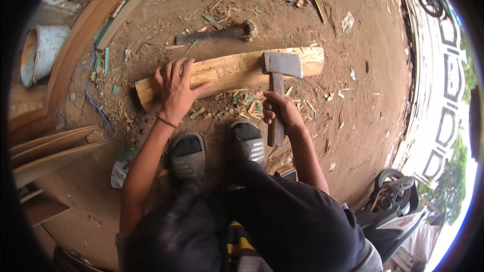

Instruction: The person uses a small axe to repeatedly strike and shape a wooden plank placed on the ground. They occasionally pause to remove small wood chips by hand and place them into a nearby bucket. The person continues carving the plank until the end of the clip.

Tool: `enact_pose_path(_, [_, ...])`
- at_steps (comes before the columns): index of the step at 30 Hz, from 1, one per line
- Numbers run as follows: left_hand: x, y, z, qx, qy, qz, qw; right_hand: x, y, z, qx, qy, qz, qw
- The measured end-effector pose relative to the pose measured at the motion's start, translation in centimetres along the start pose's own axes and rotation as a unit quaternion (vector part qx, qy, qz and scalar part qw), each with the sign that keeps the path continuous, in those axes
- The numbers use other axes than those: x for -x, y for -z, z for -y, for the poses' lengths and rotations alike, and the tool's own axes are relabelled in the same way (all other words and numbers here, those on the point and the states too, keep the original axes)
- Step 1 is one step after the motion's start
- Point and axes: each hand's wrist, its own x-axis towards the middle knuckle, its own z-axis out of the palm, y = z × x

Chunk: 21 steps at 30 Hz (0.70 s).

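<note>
A long, pale wooden beam (227, 70) lies crosswise on the dirt in front of my feet, its upper face rough and chipped. My left hand (177, 88) rests on the beam toward its left end, fingers spread. In my right hand (284, 110) is a hatchet (283, 64), gripped around its short wooden handle. The hatchet's head is over the right part of the beam, with the blade edge turned right; I cannot tell whether it touches the wood.
Wood chips (247, 102) litter the ground by my sandals (187, 158). A dark flat tool (214, 35) lies beyond the beam. At left are a whitish bucket (45, 53), a blue cord (91, 95) and wooden boards (55, 146). A motorcycle (396, 211) stands at lower right.
</note>
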Motion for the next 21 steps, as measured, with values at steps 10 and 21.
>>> enact_pose_path(10, [-0.6, -0.2, -0.3, -0.045, -0.101, 0.155, 0.982, -0.6, 2.3, -0.2, 0.107, -0.004, -0.002, 0.994])
enact_pose_path(21, [-1.2, -0.2, 1.8, -0.036, -0.163, 0.152, 0.974, 5.1, 8.6, 0.1, -0.038, 0.051, -0.130, 0.989])
